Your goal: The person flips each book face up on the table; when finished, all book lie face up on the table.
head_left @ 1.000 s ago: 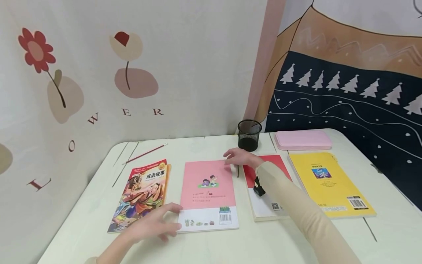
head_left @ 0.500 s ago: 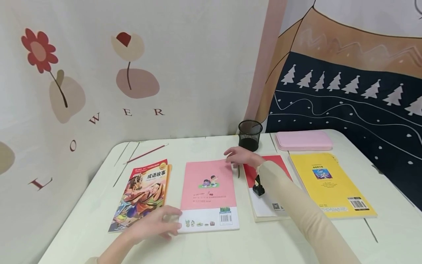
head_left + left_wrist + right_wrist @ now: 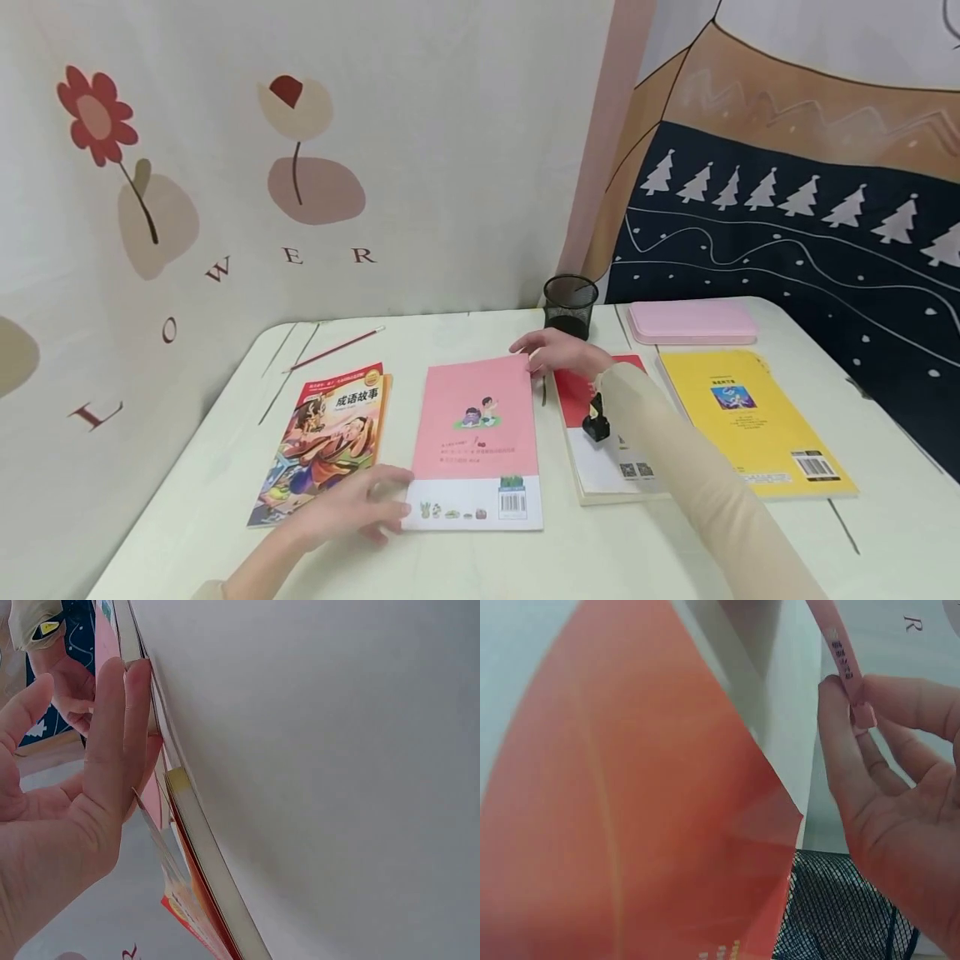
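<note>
A pink and white book [image 3: 472, 400] lies between my hands in the head view, its upper right corner raised. My right hand [image 3: 566, 354] pinches that corner between thumb and fingers; the right wrist view shows the book's pink spine [image 3: 842, 656] in the grip of the hand [image 3: 907, 780]. At the lower left edge, my left hand [image 3: 341, 510] touches the book with thumb and fingers apart. Its fingers [image 3: 105, 735] look straight against the book's side in the left wrist view. Beneath the right forearm is a red and white book [image 3: 600, 467], partly hidden.
A colourful picture book [image 3: 322, 442] on top of another lies left, behind the left hand. A red pencil [image 3: 337, 348] is at the back left. A black mesh pen cup [image 3: 570, 304] stands behind the right hand, with a pink case [image 3: 692, 322] and yellow book [image 3: 750, 425] to the right.
The right hand has closed on the pink book's upper right corner and lifted it a little, shifting slightly right. The left hand stays at the lower left edge.
</note>
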`<state>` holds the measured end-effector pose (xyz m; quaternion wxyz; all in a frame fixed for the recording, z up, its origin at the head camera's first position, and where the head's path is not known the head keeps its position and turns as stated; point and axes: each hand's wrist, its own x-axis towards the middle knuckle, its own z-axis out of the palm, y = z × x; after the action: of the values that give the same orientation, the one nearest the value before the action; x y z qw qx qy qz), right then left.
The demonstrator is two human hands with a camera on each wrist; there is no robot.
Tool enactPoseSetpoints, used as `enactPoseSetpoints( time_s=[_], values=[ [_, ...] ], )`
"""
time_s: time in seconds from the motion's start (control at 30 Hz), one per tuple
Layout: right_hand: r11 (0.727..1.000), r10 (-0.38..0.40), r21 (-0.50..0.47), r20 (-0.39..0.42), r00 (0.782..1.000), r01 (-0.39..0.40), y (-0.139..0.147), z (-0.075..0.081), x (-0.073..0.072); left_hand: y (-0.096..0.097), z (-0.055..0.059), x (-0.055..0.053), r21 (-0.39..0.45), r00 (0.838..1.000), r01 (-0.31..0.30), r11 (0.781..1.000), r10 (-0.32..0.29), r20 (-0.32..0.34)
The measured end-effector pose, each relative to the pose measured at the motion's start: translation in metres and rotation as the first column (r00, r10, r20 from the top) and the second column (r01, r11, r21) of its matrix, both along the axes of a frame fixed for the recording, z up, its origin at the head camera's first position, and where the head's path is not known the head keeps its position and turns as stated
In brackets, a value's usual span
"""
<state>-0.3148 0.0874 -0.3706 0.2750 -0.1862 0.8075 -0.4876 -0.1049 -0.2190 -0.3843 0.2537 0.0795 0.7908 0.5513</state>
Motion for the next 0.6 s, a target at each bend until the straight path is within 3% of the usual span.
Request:
enactPoseSetpoints(
  time_s=[0.3,0.5,0.6],
  values=[
    [0.990,0.090,-0.099,-0.078,0.993,-0.097,0.012,0.003,0.005,-0.002,-0.001,-0.003,0.038,1.000,-0.005,0.999,0.005,0.004],
    [0.985,0.060,-0.162,-0.047,0.997,-0.067,0.013,0.015,0.018,-0.002,-0.004,-0.007,0.037,1.000,0.003,0.999,-0.003,0.006],
    [0.981,0.041,-0.187,-0.046,0.998,-0.049,0.014,0.009,0.015,-0.001,-0.004,-0.009,0.017,1.000,0.009,1.000,-0.010,0.016]
  ],
)
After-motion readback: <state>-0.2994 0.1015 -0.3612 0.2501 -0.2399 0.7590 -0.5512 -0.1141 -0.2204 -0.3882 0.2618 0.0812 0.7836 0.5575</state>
